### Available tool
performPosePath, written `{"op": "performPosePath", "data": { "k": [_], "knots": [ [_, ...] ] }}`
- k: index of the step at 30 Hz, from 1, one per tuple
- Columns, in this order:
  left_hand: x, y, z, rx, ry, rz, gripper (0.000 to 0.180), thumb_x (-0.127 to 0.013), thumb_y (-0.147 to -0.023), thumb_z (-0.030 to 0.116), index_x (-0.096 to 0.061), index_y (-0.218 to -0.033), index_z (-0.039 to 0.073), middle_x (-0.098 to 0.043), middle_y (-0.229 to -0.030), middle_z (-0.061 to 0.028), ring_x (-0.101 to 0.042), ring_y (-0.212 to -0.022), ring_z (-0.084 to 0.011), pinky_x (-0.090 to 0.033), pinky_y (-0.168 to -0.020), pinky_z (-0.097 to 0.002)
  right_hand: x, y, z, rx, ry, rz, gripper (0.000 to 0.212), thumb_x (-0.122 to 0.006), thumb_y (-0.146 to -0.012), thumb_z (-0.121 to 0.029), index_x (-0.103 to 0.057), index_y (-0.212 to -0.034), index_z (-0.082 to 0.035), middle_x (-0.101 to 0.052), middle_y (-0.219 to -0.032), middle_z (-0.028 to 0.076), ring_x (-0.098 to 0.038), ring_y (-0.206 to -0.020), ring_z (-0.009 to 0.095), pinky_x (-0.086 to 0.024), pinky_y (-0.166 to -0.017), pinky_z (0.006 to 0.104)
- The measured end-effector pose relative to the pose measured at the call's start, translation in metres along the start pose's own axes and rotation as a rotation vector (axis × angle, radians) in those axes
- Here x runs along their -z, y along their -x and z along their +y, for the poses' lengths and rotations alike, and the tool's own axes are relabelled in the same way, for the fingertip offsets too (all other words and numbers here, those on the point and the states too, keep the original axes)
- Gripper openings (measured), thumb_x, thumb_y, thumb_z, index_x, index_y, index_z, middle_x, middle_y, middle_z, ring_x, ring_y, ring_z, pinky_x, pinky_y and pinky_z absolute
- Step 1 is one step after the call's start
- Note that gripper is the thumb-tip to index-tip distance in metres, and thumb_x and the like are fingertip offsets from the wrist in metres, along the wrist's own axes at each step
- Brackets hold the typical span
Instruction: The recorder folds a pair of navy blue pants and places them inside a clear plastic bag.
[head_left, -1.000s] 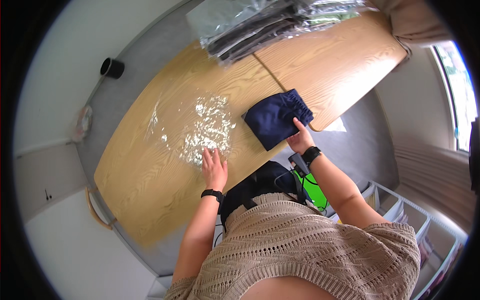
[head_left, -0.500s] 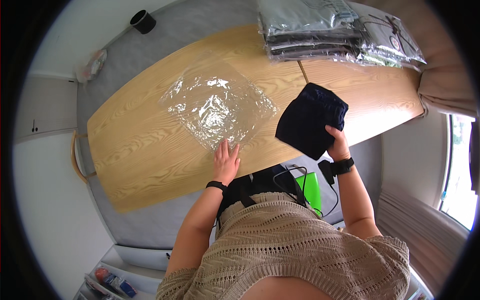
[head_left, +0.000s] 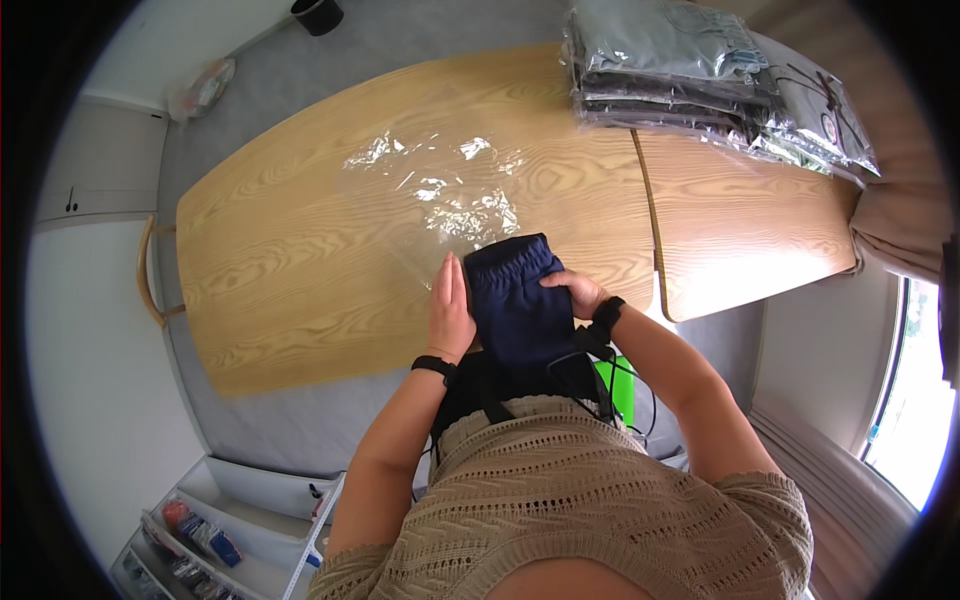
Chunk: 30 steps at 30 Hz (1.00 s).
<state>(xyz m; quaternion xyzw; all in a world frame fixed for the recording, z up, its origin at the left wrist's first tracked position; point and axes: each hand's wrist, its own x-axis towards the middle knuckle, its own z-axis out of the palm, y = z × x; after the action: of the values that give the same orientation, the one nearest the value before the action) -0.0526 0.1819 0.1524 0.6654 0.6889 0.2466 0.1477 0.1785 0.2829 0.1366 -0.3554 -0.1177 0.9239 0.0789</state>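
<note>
A folded navy garment [head_left: 518, 300] with a gathered elastic waistband is at the table's near edge, its waistband end pointing away from me. My right hand [head_left: 580, 292] grips its right side, thumb on top and the other fingers mostly hidden beneath. Along the garment's left edge, my left hand [head_left: 452, 315] has its fingers stretched out and close together; whether it touches the cloth I cannot tell. Just beyond both hands, a clear plastic bag [head_left: 470, 212] lies flat and crinkled on the wooden table [head_left: 290, 290], its near part close to the waistband.
Stacked clothes in clear bags [head_left: 670, 85] occupy the table's far right, across a seam in the top. A chair [head_left: 148, 270] stands at the left end. Below me are a green object [head_left: 622, 385] with black cables and a white bin [head_left: 265, 500] at lower left.
My right hand has brought the navy garment left and toward me, next to my left hand. The waistband now faces away from me. The view has shifted slightly.
</note>
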Motion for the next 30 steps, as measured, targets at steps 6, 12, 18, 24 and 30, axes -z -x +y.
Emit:
{"op": "performPosePath", "data": {
  "k": [6,12,18,24,30],
  "knots": [
    [-0.007,0.011,-0.006,0.01,-0.002,0.027,0.065,-0.045,-0.076,-0.015,-0.029,-0.139,-0.009,-0.029,-0.146,-0.0221,-0.031,-0.134,-0.0388,-0.029,-0.111,-0.043,0.007,-0.019,0.002,-0.013,-0.003,0.01,0.046,-0.064,-0.085,-0.021,-0.054,-0.124,0.001,-0.064,-0.116,0.012,-0.062,-0.104,0.022,-0.046,-0.098,0.0343],
    [-0.008,0.02,-0.005,0.024,0.038,0.013,0.068,-0.044,-0.075,-0.016,-0.029,-0.14,-0.007,-0.026,-0.147,-0.0237,-0.027,-0.136,-0.0409,-0.027,-0.112,-0.0449,0.0,-0.034,-0.001,-0.208,0.069,-0.084,0.038,-0.062,-0.088,-0.021,-0.059,-0.119,0.001,-0.066,-0.115,0.011,-0.064,-0.102,0.021,-0.048,-0.095,0.0342],
    [0.007,0.015,-0.001,0.069,-0.104,0.026,0.078,-0.046,-0.072,-0.017,-0.028,-0.145,0.005,-0.022,-0.148,-0.0255,-0.022,-0.137,-0.0452,-0.025,-0.11,-0.0494,0.007,-0.045,0.003,-0.196,0.112,-0.043,0.035,-0.062,-0.086,-0.018,-0.061,-0.117,0.0,-0.067,-0.112,0.01,-0.065,-0.1,0.022,-0.049,-0.092,0.0354],
    [0.014,0.014,-0.003,0.056,-0.255,-0.126,0.075,-0.049,-0.074,-0.012,-0.028,-0.145,0.003,-0.02,-0.152,-0.0196,-0.022,-0.138,-0.0429,-0.024,-0.109,-0.0516,-0.001,-0.044,-0.005,-0.233,0.071,0.019,0.033,-0.063,-0.086,-0.017,-0.062,-0.114,0.0,-0.068,-0.109,0.01,-0.065,-0.097,0.023,-0.05,-0.091,0.0354],
    [0.013,0.033,-0.008,-0.012,-0.105,-0.147,0.067,-0.045,-0.079,-0.011,-0.028,-0.143,-0.002,-0.02,-0.152,-0.0192,-0.021,-0.139,-0.0417,-0.026,-0.11,-0.0496,-0.016,-0.047,-0.017,-0.186,-0.01,0.029,0.035,-0.062,-0.087,-0.021,-0.06,-0.115,-0.001,-0.067,-0.109,0.011,-0.065,-0.097,0.022,-0.05,-0.09,0.0363]
  ]
}}
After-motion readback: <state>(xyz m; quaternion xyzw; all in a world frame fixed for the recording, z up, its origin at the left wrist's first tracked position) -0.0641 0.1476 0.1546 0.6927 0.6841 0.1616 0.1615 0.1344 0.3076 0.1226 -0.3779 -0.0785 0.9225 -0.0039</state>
